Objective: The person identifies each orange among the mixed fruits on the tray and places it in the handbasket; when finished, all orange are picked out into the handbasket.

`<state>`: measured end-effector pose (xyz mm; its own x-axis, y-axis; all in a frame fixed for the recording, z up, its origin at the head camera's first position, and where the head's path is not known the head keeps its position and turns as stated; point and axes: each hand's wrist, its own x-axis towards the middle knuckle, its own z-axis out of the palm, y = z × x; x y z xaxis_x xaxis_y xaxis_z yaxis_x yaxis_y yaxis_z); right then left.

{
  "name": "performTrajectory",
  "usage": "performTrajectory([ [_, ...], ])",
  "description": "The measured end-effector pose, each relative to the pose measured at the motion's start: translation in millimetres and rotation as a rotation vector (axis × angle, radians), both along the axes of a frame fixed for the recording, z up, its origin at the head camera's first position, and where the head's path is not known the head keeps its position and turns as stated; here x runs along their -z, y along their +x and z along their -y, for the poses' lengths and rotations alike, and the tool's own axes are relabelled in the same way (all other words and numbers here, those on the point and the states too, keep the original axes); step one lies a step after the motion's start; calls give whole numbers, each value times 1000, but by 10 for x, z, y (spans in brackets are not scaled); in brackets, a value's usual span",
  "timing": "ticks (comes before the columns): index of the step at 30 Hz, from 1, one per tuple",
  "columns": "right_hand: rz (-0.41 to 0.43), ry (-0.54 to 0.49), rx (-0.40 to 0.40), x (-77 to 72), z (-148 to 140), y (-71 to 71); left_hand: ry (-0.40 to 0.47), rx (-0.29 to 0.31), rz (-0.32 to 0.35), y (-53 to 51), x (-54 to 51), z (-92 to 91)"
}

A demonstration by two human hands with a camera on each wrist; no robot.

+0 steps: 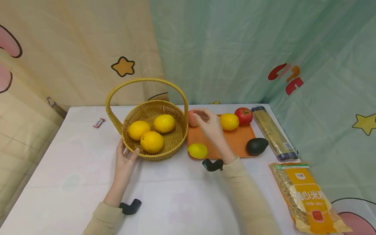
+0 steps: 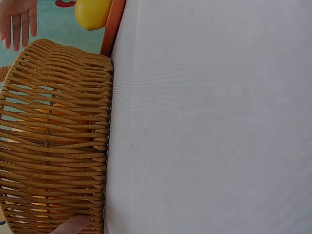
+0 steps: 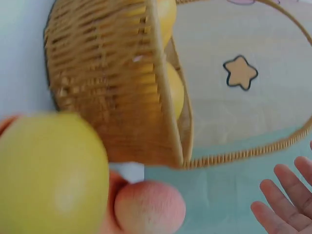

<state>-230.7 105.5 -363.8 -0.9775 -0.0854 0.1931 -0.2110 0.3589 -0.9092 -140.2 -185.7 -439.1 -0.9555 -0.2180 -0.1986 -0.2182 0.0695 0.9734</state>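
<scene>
A wicker basket (image 1: 157,157) with a tall hoop handle holds three yellow fruits (image 1: 152,142). Against the outside of its near left wall rests my left hand (image 1: 124,161), thumb apart from the fingers; the left wrist view catches one digit on the weave. My right hand (image 1: 210,125) hovers over the left part of an orange tray (image 1: 215,148), fingers loosely bent and holding nothing. Closest to it is a pink peach (image 1: 192,118), partly hidden behind the fingers in the head view. In the right wrist view, the peach (image 3: 150,207) and the fingers (image 3: 287,200) are apart.
The tray also bears a yellow lemon (image 1: 197,150), another yellow fruit (image 1: 229,121), a red apple (image 1: 243,116) and a dark green avocado (image 1: 257,146). Right of it lie a noodle pack (image 1: 274,133) and an orange food bag (image 1: 311,199). A small candy (image 1: 99,122) lies left.
</scene>
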Motion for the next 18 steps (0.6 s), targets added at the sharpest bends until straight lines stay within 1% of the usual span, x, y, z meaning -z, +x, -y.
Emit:
performTrajectory([
  [3,-14,44,47,44,-186,-17,-10,0,0,-4,7,-4],
  [8,-33,147,128,148,-467,-85,-15,-3,-2,-5,8,1],
  [14,-8,250,182,210,-764,-186,-7,-3,-3,-9,9,6],
  [18,33,302,213,250,-941,-267,2,-3,-5,-13,9,4],
])
